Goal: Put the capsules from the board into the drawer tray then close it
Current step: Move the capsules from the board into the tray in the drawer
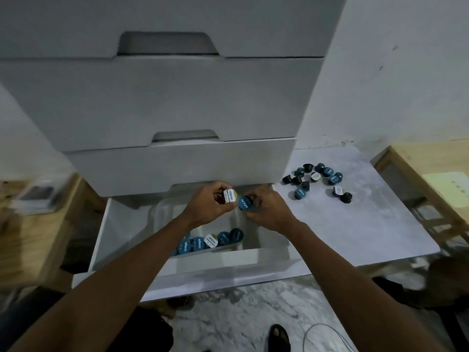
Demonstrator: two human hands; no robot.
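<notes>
Marble-patterned floor (243, 306) below, white wall behind. Left: wooden shelf (38, 224), blurred, contents unreadable. Centre: white drawer cabinet (162, 102), bottom drawer (177, 273) pulled open toward me, clear tray (162, 214) inside with row of capsules (210, 242) along near edge, partly hidden by my left forearm. My left hand (205, 205) pinches white-lid capsule (229, 196) over tray; my right hand (266, 209) grips blue-lid capsule (245, 203) just beside it. Right: grey board (355, 224), loose capsules (317, 181) at far side, near half bare.

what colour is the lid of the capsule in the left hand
White, with dark lettering, on the capsule in the head view.
</notes>
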